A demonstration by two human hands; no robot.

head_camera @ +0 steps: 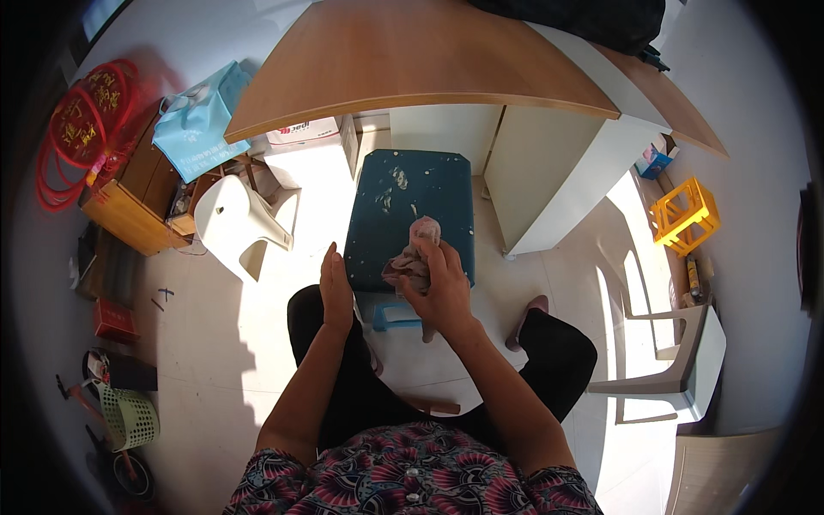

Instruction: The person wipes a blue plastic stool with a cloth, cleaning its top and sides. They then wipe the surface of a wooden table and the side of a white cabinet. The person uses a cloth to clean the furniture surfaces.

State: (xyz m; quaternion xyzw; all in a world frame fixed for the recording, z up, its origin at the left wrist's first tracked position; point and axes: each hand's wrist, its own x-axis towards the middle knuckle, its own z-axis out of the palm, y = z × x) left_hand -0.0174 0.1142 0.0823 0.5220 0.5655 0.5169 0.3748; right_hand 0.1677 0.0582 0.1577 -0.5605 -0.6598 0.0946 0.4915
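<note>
My right hand (441, 290) holds a crumpled pinkish cloth (415, 257) over the near right part of a dark teal stool top (412, 193). Pale smears and small white spots mark this top. To the left, my left hand (337, 290) is upright beside the top's near left edge, fingers together and holding nothing. Whether it touches the edge I cannot tell. Below the near edge a light blue plastic part (393, 317) shows.
A wooden desk (425, 58) overhangs the far side, with a white cabinet (553, 180) under it. A white plastic stool (232, 212) and a cardboard box (309, 154) stand left. To the right are a yellow plastic stool (687, 215) and a grey-white chair (702, 360).
</note>
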